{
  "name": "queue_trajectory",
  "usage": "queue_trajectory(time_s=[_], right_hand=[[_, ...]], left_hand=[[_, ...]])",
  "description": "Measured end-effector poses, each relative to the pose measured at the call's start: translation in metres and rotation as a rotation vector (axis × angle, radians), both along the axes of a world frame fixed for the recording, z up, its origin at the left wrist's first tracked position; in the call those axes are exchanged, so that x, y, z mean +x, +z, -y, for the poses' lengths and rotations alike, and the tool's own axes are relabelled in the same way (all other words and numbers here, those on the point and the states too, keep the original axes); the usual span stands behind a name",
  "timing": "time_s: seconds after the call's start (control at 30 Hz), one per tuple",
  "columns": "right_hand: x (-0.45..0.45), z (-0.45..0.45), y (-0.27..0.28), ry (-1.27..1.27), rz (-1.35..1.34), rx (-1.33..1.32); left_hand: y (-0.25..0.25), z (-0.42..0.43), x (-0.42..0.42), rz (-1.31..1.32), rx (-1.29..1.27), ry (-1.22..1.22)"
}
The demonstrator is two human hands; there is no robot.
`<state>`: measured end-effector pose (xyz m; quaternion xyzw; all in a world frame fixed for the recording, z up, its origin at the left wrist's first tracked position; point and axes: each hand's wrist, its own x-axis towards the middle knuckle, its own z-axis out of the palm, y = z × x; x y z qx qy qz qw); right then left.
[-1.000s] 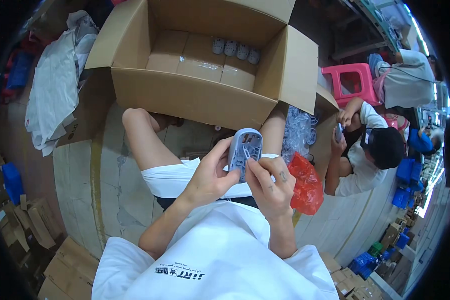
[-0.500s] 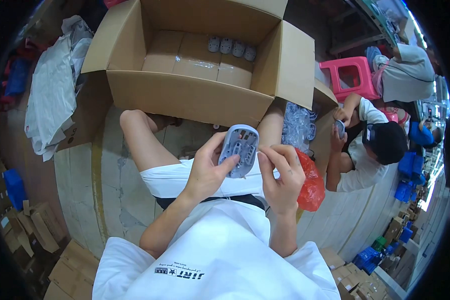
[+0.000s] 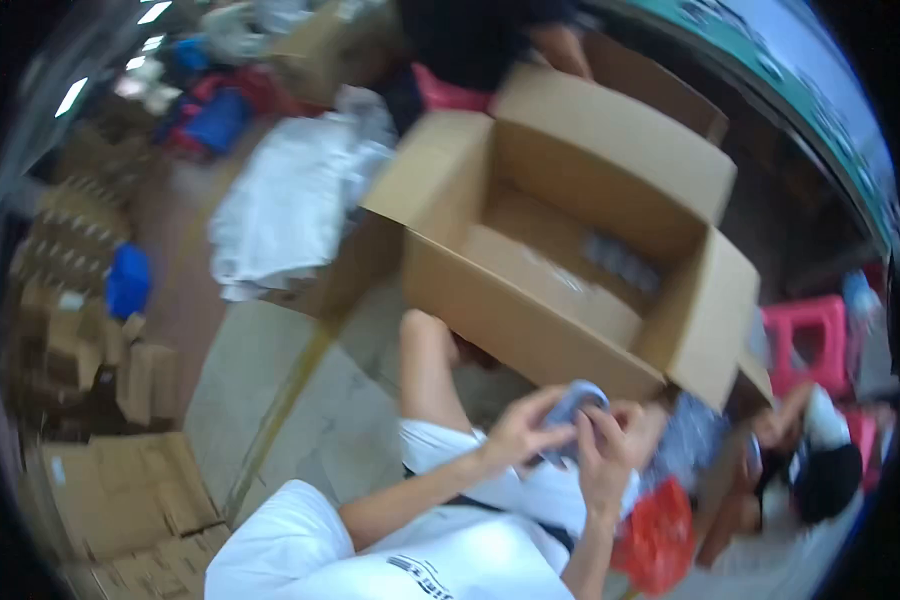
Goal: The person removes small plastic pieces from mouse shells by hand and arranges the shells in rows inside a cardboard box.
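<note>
An oval grey-blue plastic housing [image 3: 576,396], smooth and rounded at its rim, is held above the lap; its inner detail is blurred. It is pinched in the grip of the left hand [image 3: 526,428]. Its face is met by the bent fingers of the right hand [image 3: 608,446]; whether anything is pinched in that grip cannot be told. Beside the right forearm, a red plastic bag [image 3: 658,538] is seen. Farther off, small pale pieces [image 3: 620,262] are lined up inside an open cardboard box [image 3: 530,318].
</note>
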<state>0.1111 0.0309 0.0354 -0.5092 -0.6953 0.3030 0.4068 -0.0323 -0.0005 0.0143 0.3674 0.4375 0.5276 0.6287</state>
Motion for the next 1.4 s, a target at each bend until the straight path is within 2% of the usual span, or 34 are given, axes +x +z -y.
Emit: queue_trajectory(time_s=[0.03,0.07,0.1,0.2,0.23,0.27,0.3,0.37,0.43,0.47,0.5,0.6,0.63,0.7,0.9,1.03,1.13,1.23,1.27,1.3,1.33,1.37,1.4], right_hand=[[0.002,0.003,0.009,-0.033,-0.008,-0.014],[-0.008,0.000,0.013,0.013,-0.051,0.007],[-0.017,-0.005,0.013,0.024,-0.111,-0.012],[-0.010,-0.002,0.020,-0.106,-0.141,-0.157],[-0.010,-0.017,0.014,-0.113,-0.166,-0.130],[-0.011,-0.043,0.002,-0.120,-0.190,-0.103],[-0.012,-0.080,-0.014,-0.077,-0.197,-0.026],[0.008,-0.127,-0.026,-0.197,-0.191,-0.168],[0.026,-0.170,-0.068,-0.198,-0.143,-0.143],[0.037,-0.180,-0.092,-0.245,-0.106,-0.170],[0.047,-0.185,-0.111,-0.283,-0.034,-0.135],[0.070,-0.204,-0.157,-0.317,0.113,-0.102],[0.075,-0.211,-0.166,-0.330,0.128,-0.105],[0.074,-0.223,-0.187,-0.326,0.099,-0.196],[0.051,-0.243,-0.221,-0.329,0.284,-0.082],[0.045,-0.263,-0.249,-0.329,0.293,-0.028],[0.042,-0.274,-0.255,-0.307,0.270,-0.018],[0.048,-0.267,-0.230,-0.265,0.230,-0.034],[0.053,-0.257,-0.215,-0.247,0.208,-0.051],[0.064,-0.235,-0.191,-0.249,0.204,-0.042],[0.071,-0.220,-0.180,-0.275,0.169,-0.111],[0.079,-0.205,-0.167,-0.297,0.130,-0.179],[0.088,-0.192,-0.143,-0.317,0.097,-0.206]], left_hand=[[0.012,0.002,-0.001,0.130,-0.072,-0.072],[0.020,0.000,-0.014,0.087,-0.049,-0.026],[0.024,-0.004,-0.026,0.167,-0.085,-0.038],[0.025,-0.011,-0.025,0.553,-0.293,-0.226],[0.030,-0.029,-0.025,0.526,-0.308,-0.230],[0.011,-0.054,-0.024,0.563,-0.300,-0.211],[0.003,-0.090,-0.026,0.410,-0.227,-0.132],[-0.024,-0.171,-0.023,0.209,-0.191,-0.090],[-0.073,-0.266,-0.038,-0.096,0.010,-0.037],[-0.107,-0.309,-0.046,-0.286,-0.018,-0.020],[-0.133,-0.347,-0.047,-0.461,-0.145,-0.108],[-0.261,-0.442,-0.056,-1.018,-0.379,-0.179],[-0.288,-0.462,-0.050,-1.005,-0.376,-0.195],[-0.342,-0.501,-0.042,-1.411,-0.331,-0.210],[-0.453,-0.567,-0.058,-1.521,-0.478,-0.182],[-0.470,-0.602,-0.064,-1.704,-0.034,-0.052],[-0.455,-0.615,-0.072,-1.666,-0.068,-0.155],[-0.425,-0.600,-0.073,-1.665,-0.138,-0.254],[-0.410,-0.583,-0.074,-1.601,-0.171,-0.421],[-0.395,-0.547,-0.065,-1.443,-0.275,-0.358],[-0.371,-0.534,-0.058,-1.470,-0.229,-0.292],[-0.391,-0.501,-0.057,-1.642,0.061,-0.073],[-0.352,-0.484,-0.052,-1.663,0.126,-0.021]])
